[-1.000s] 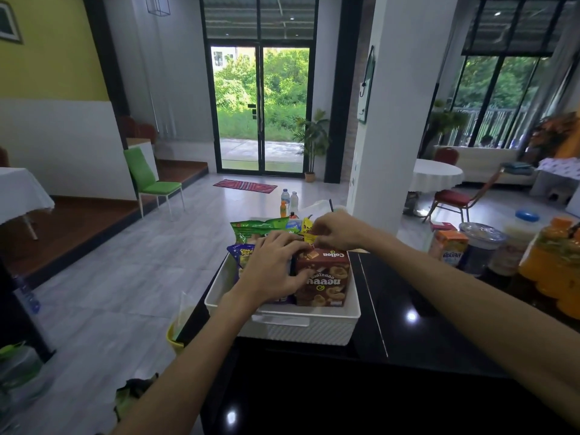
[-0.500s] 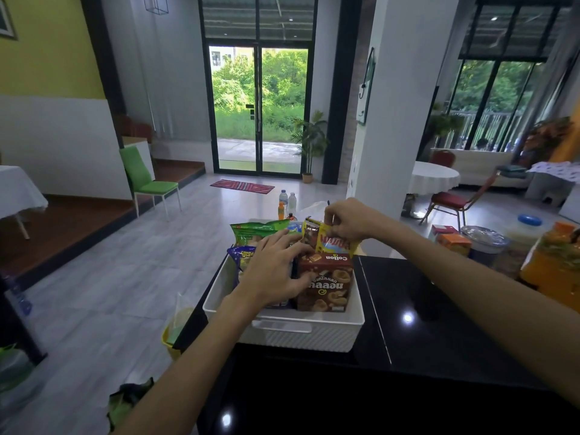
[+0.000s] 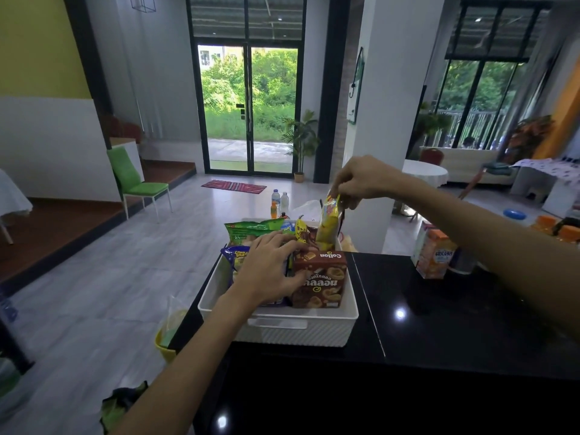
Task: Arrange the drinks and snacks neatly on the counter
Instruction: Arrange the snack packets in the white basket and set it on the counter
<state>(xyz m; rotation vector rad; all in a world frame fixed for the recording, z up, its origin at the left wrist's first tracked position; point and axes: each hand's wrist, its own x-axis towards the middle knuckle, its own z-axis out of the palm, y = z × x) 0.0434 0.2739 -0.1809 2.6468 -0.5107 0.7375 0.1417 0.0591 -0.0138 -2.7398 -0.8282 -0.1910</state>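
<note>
My right hand (image 3: pixel 365 180) pinches a yellow foil snack packet (image 3: pixel 329 222) above the white ribbed plastic basket (image 3: pixel 298 332); my left hand (image 3: pixel 270 271), fingers spread, presses the snacks inside.

yellow packet (image 3: pixel 329 222): upright, in air above white basket (image 3: pixel 298 335) far-right corner | brown Collon box (image 3: pixel 320 281): upright, inside basket, near-right | green bag (image 3: pixel 251 229): inside, far-left

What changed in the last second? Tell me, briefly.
The right hand, pinching the yellow snack packet by its top, has lifted it mostly clear of the white basket. The left hand still rests on the packets beside the brown Collon box; basket and box have not moved.
</note>
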